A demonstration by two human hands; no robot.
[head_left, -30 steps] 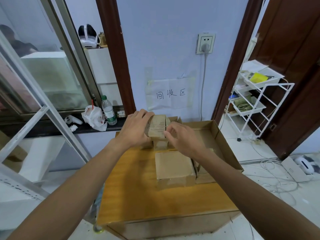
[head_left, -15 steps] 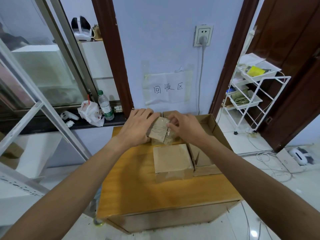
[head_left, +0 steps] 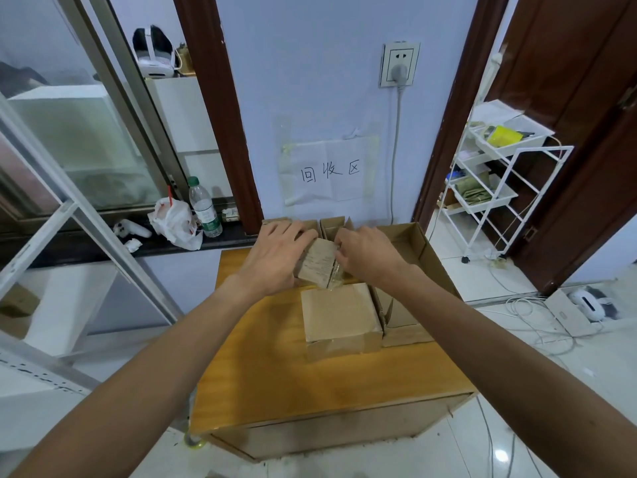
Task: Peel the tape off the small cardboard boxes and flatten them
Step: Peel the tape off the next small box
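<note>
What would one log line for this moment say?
left hand grips small brown cardboard box | right hand pinches clear tape at its edge | larger closed cardboard box sits on orange wooden table

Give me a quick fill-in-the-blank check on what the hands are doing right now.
The left hand grips the small box from its ____ side. The right hand pinches the clear tape at the box's ____ edge. The bottle on the sill has a ____ cap.
Missing words: left; right; green.
</note>
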